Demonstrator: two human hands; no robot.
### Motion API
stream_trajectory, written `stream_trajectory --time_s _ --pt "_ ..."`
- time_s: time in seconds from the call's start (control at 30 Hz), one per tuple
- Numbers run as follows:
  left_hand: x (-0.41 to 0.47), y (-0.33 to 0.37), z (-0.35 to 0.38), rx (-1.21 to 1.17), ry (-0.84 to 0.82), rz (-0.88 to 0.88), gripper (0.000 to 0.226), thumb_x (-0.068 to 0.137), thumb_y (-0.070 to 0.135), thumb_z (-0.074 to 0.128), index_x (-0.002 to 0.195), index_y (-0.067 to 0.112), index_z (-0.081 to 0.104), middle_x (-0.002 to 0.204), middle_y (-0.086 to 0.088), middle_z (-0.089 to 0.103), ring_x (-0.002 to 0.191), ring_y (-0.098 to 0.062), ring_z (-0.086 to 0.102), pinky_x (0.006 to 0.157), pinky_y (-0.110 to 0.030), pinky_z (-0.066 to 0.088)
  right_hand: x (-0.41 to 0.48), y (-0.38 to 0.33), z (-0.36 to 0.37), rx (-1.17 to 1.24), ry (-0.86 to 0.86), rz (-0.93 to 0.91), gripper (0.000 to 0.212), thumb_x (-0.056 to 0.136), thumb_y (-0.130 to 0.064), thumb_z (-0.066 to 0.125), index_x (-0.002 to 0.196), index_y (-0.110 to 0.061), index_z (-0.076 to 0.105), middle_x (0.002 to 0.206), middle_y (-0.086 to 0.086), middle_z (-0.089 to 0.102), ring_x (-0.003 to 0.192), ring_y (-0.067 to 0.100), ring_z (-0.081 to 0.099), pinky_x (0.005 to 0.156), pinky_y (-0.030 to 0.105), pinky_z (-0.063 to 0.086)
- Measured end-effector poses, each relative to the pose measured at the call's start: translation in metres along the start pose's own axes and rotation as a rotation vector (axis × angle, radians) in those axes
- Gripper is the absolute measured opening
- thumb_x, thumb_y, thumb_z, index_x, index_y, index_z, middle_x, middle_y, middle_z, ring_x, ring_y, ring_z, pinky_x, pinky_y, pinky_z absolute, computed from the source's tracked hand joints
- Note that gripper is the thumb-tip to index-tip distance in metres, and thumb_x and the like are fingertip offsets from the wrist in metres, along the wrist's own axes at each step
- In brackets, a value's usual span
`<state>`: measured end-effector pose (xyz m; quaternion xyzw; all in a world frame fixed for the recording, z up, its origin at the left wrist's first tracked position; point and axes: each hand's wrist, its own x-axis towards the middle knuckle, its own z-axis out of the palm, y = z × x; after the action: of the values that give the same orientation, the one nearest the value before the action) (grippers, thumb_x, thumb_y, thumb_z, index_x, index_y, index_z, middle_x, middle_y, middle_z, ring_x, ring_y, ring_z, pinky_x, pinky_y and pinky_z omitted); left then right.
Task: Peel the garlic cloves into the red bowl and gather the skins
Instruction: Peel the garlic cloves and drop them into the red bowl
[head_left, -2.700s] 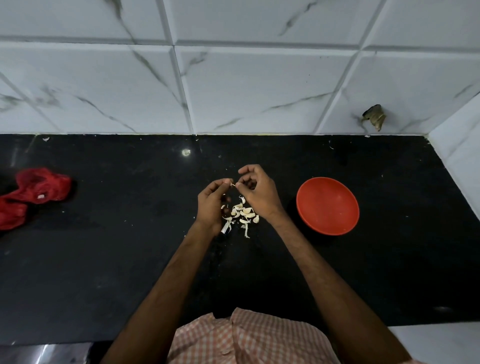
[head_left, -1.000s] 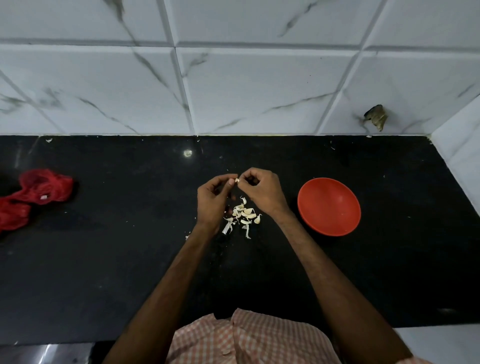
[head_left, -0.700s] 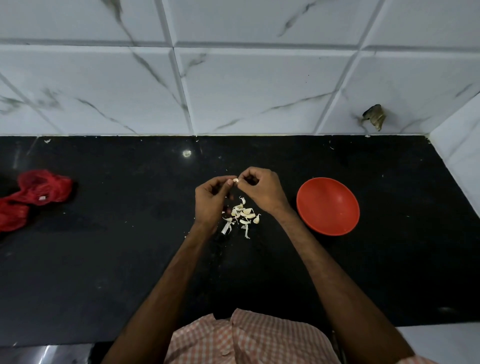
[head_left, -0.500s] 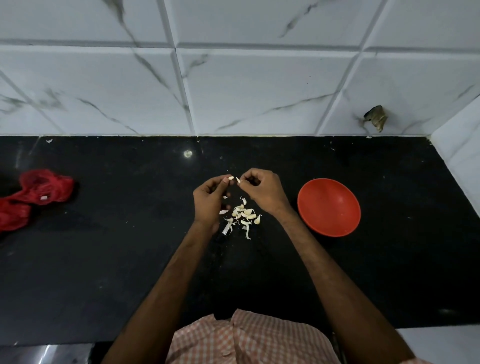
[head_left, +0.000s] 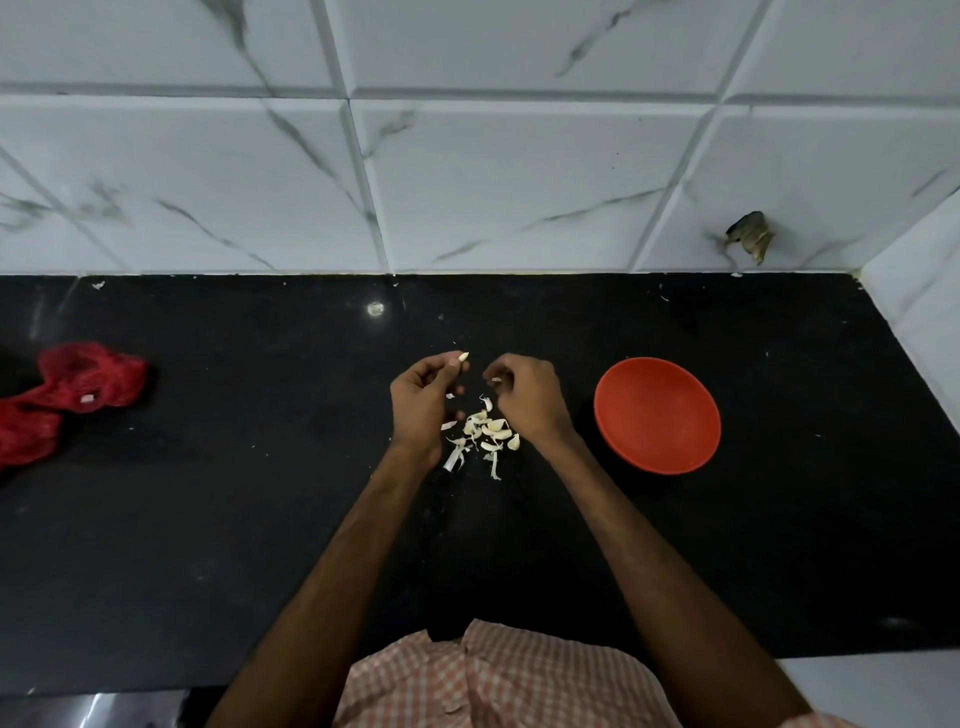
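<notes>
Torso: woven shirt (head_left: 493, 680) in a small check of pale orange and white, with a split in the cloth at its upper visible edge.
Sleeve (head_left: 815, 719): an edge of the same checked cloth shows at the lower right corner.
Left forearm (head_left: 332, 561) and right forearm (head_left: 649, 561): uncovered down to the left hand (head_left: 421, 400) and right hand (head_left: 530, 400).

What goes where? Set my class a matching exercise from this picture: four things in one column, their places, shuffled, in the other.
Things: 1 red bowl; 2 red mesh bag; 3 single garlic clove; 4 pile of cloves and skins.
Places: A pinched by the left hand; B on the counter between the hands; C right of the right hand; D counter's far left.
Pairs: 1-C, 2-D, 3-A, 4-B.
</notes>
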<state>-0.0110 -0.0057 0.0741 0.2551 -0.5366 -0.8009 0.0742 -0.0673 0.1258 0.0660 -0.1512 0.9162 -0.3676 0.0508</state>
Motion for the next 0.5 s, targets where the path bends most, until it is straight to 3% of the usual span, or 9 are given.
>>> stream_trajectory --time_s 0.13,0.27,0.3,0.43,0.5 --pt "0.001 -0.002 0.003 0.050 -0.016 0.039 0.012 0.093 0.006 0.066 0.104 0.005 0.070 0.088 -0.005 0.069 0.065 -0.008 0.057 0.044 -0.024 0.044 0.000 -0.001 0.001 0.145 0.082 0.053 0.018 0.094 -0.005 0.061 0.106 -0.011 0.072 0.093 0.001 0.075 0.086 0.007 0.070 0.081 0.021 0.055" --pt "0.001 -0.005 0.005 0.100 -0.014 0.064 0.013 0.092 0.005 0.068 0.105 0.004 0.070 0.082 -0.003 0.064 0.066 -0.008 0.058 0.044 -0.022 0.045 -0.002 0.004 0.002 0.171 0.004 0.081 0.031 0.090 0.010 0.055 0.108 -0.007 0.073 0.103 0.005 0.075 0.094 0.011 0.070 0.089 0.029 0.058" --pt "0.002 -0.006 0.005 0.116 -0.017 0.069 0.013 0.091 0.005 0.068 0.104 0.005 0.071 0.083 -0.005 0.065 0.066 -0.008 0.058 0.044 -0.022 0.045 -0.003 0.003 0.001 0.302 -0.006 0.151 0.032 0.091 0.010 0.052 0.109 -0.006 0.072 0.106 0.006 0.074 0.097 0.013 0.070 0.092 0.031 0.057" --pt "0.002 -0.007 0.008 0.201 -0.044 0.138 0.011 0.090 0.006 0.070 0.100 0.009 0.071 0.087 -0.004 0.071 0.072 -0.008 0.064 0.046 -0.022 0.047 -0.006 0.000 -0.003 1.252 -0.128 0.488 0.029 0.104 -0.010 0.043 0.124 -0.005 0.063 0.115 0.010 0.072 0.109 0.021 0.068 0.102 0.036 0.051" --pt "0.003 -0.008 0.012 0.272 -0.059 0.196 0.011 0.088 0.006 0.073 0.097 0.011 0.069 0.090 -0.003 0.074 0.076 -0.010 0.066 0.049 -0.020 0.049 -0.009 0.003 -0.006 1.485 -0.163 0.533 0.034 0.107 -0.022 0.041 0.127 -0.004 0.061 0.121 0.013 0.070 0.112 0.021 0.066 0.109 0.039 0.046"
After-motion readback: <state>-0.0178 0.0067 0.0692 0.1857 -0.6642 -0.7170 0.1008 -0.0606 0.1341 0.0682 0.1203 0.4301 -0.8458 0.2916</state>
